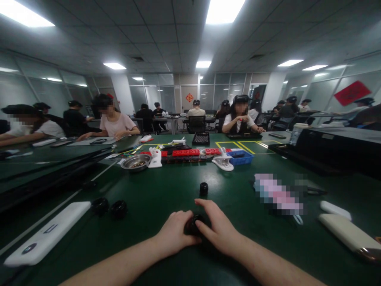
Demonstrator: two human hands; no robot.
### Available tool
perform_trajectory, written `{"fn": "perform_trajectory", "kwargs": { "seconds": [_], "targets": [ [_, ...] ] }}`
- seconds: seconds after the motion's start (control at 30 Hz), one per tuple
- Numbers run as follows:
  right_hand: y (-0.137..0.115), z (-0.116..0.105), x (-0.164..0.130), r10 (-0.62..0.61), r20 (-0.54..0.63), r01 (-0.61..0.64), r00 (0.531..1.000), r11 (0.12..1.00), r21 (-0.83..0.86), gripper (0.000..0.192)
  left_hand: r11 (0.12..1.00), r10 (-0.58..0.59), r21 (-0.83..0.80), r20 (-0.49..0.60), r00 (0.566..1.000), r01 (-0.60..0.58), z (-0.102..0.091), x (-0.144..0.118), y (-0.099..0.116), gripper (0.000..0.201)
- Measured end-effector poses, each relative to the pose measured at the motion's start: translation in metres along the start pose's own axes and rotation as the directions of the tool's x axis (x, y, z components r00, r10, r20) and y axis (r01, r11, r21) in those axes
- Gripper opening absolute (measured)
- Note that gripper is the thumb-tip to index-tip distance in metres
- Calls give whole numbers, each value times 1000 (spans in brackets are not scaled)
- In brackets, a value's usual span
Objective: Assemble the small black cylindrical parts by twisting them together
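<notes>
My left hand point(175, 231) and my right hand point(218, 227) meet over a small black round part point(193, 225) on the green table mat point(166, 190). Both hands have their fingers closed around it, and it is mostly hidden between them. A second small black cylinder point(204, 188) stands upright on the mat just beyond my hands. Two more black rings point(110, 207) lie to the left, apart from my hands.
A white flat device point(47, 237) lies at the near left, a cream one point(347, 232) at the near right. Farther off are a metal bowl point(136, 162), red strips point(186, 152), a blue tray point(240, 157) and a black box point(336, 149). Several people sit at the tables around.
</notes>
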State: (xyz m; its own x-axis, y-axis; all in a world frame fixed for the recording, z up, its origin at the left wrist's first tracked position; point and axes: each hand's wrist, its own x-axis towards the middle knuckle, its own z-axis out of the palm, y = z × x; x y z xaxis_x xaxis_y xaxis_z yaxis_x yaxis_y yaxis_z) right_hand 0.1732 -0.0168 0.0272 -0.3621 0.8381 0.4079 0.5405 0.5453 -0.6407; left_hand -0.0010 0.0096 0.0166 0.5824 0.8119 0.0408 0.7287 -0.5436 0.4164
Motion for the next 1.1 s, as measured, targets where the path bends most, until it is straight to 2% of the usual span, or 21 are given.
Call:
{"fn": "perform_trajectory", "kwargs": {
  "seconds": [0.1, 0.2, 0.37, 0.5, 0.6, 0.7, 0.8, 0.9, 1.1],
  "targets": [
    [1, -1, 0, -11, -44, 10, 999, 1000, -23, 46, 999, -48, 16, -45, 998, 49, -5, -3, -3, 34],
    [2, -3, 0, -36, -66, 33, 997, 998, -49, 44, 991, -136, 7, -89, 987, 137, -12, -11, -15, 37],
    [2, -5, 1, -49, -32, 46, 998, 994, -96, 43, 941, -331, -117, -111, 937, 319, -21, -49, -46, 45],
    [3, -5, 0, -59, -17, 56, 998, 991, -119, 42, 870, -483, -183, -138, 865, 457, -27, -98, -72, 57],
    [3, -5, 1, -72, -15, 69, 997, 990, -127, 41, 812, -584, -160, -229, 779, 562, -32, -132, -94, 57],
    [4, -2, 2, -73, -21, 70, 997, 987, -147, 41, 754, -641, -87, -321, 698, 652, -41, -154, -117, 52],
    [7, -1, 3, -68, -36, 61, 997, 982, -180, 40, 688, -676, -6, -367, 639, 725, -54, -163, -135, 53],
    [11, -2, 6, -51, -69, 34, 996, 972, -231, 39, 622, -707, 22, -414, 574, 783, -64, -163, -143, 53],
    [20, -13, 19, 3, -114, -39, 993, 949, -313, 39, 618, -704, 57, -404, 584, 784, -71, -159, -141, 59]
  ]
}}
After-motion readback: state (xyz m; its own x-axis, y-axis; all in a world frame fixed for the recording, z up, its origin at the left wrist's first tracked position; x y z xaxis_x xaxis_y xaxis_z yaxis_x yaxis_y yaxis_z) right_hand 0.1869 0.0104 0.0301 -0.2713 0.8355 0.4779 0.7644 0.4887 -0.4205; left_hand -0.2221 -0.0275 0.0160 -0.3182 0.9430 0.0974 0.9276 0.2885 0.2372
